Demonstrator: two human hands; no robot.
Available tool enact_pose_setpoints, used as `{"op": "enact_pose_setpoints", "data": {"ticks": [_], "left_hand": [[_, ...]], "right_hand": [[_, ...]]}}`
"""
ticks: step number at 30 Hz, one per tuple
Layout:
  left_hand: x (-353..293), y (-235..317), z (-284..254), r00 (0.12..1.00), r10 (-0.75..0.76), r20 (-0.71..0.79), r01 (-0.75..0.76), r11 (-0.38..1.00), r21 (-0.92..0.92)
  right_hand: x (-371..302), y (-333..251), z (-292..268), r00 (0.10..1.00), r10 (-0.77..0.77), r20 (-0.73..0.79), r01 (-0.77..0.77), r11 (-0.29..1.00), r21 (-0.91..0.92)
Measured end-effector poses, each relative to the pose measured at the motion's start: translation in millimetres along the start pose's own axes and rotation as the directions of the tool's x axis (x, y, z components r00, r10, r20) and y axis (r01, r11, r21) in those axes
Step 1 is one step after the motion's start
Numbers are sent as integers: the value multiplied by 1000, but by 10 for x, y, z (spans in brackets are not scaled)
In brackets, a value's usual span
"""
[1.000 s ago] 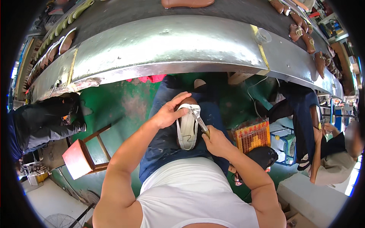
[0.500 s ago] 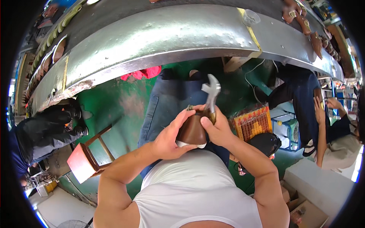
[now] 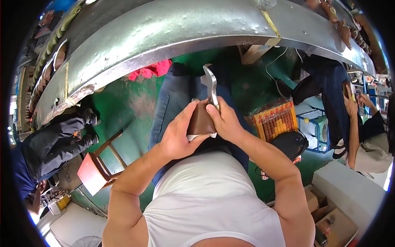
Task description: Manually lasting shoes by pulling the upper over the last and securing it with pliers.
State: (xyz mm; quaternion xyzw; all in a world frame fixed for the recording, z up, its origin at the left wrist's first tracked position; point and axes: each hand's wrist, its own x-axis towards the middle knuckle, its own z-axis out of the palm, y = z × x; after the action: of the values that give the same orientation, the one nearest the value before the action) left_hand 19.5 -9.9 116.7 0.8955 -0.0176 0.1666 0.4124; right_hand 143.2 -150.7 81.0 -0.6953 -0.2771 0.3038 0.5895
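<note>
Brown shoes [image 3: 345, 33] and clear cup [image 3: 264, 4] on silvery bench [image 3: 164, 29]

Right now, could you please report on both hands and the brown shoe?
Left hand clasping brown shoe. Right hand at shoe's side, gripping metal-headed tool, its head toward silvery bench. Bench not touching shoe; nothing visibly blocking hands.

Open room between left hand [image 3: 176, 133] and stool [image 3: 91, 173], metal-faced bench [image 3: 164, 31] blocking ahead, beaded mat [image 3: 275, 124] beyond right hand [image 3: 227, 122]
</note>
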Motion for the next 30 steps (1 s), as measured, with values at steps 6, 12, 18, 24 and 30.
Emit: {"op": "enact_pose_setpoints", "data": {"ticks": [6,12,18,24,30], "left_hand": [[-461,-604,480,886,-440,148,452,743,-493],[-56,-599,357,940,-313,-133,330,935,130],[-109,-828,266,595,-749,292,802,528,-281],[-132,-897,105,588,-472,657,795,189,-576],[-461,-737,431,725,-517,455,688,507,-519]], "right_hand": [[112,219,-214,996,81,-42,-82,996,-25],[243,53,-148,979,24,-205,-62,982,-180],[400,712,-284,948,313,55,-315,948,47],[297,465,-499,938,321,128,-296,938,-180],[-178,-64,-657,842,364,398,-11,749,-663]]}}
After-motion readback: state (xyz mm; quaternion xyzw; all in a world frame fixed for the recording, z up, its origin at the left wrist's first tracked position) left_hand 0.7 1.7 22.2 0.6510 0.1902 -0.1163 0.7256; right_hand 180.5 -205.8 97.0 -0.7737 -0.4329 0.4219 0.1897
